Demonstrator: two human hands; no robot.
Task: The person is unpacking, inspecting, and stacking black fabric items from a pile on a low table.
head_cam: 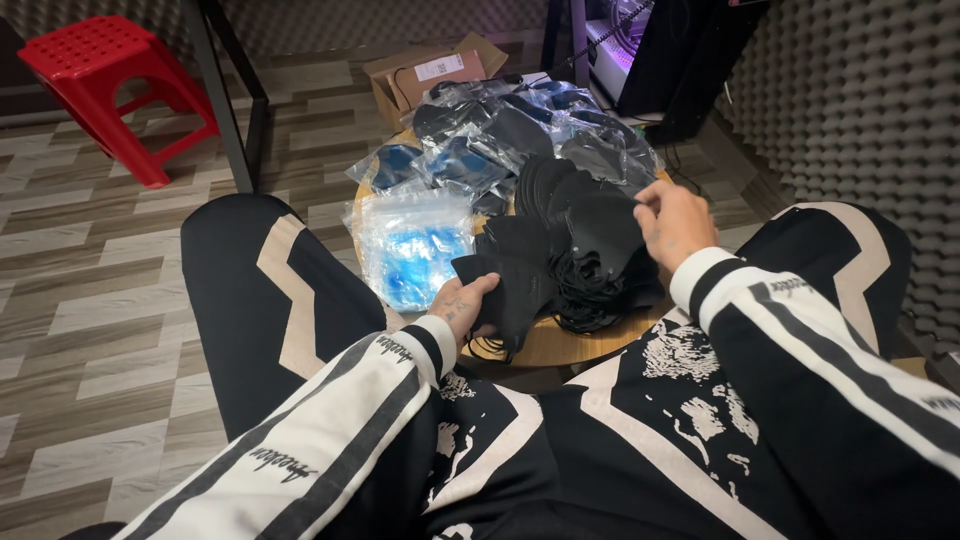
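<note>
Now black folded mask (505, 285), matte, ear loops dangling

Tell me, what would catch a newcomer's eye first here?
Probably the heap of black face masks on the small round wooden table, with the left hand gripping one mask and the right hand reaching into the pile. Next, the bright red plastic stool on the floor at far left.

Small round wooden table (560, 345) — black masks (580, 240), clear plastic bags (410, 245).
</note>
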